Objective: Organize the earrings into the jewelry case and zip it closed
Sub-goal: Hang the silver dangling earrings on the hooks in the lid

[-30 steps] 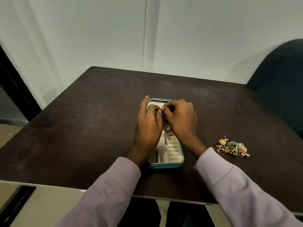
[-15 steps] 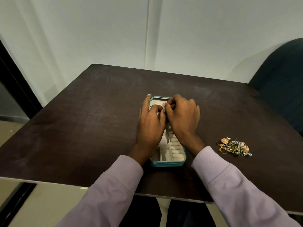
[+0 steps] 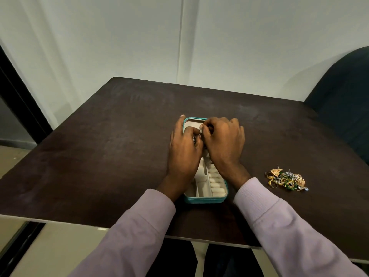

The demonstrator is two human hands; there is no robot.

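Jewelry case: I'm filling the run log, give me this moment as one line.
stage: loading earrings | jewelry case: open | left hand: pinching small earring over case | right hand: helping | earring pile: right, untouched

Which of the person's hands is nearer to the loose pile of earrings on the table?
Right. The right hand is over the open jewelry case, on the side toward the earring pile; the left hand lies beyond it, over the case's other side.

Case (image 3: 205, 199) mid-table (image 3: 99, 156); earring pile (image 3: 286, 179) right; hands (image 3: 203, 144) over case.
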